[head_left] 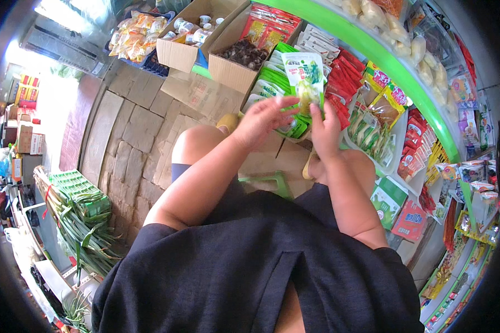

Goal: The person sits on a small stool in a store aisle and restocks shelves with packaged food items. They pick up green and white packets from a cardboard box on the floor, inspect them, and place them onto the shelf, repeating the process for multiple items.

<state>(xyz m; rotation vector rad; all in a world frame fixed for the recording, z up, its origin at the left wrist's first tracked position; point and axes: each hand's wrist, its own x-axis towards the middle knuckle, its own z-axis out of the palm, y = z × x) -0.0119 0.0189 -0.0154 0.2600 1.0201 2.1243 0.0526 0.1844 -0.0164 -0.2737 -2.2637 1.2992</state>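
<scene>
My right hand [326, 132] pinches the lower edge of a white and green plastic food pouch [303, 75], thumb in front. The pouch has a clear window with pale contents and bears printing. Beside its lower left edge is my left hand [264, 118], fingers apart and slightly blurred; it holds nothing that I can see. Below and behind the pouch, green food packets [271, 79] stand in rows in a cardboard box. Red packets [345, 75] fill the space to their right.
Open cardboard boxes hold small white tubs [187, 28] and dark dried goods [243, 54]. A green-edged shelf [383, 54] curves above the packets. Clear packs of vegetables [368, 131] lie at right. Scallions [79, 224] lean on a green crate [81, 191] at left. Flattened cardboard [204, 93] covers paving.
</scene>
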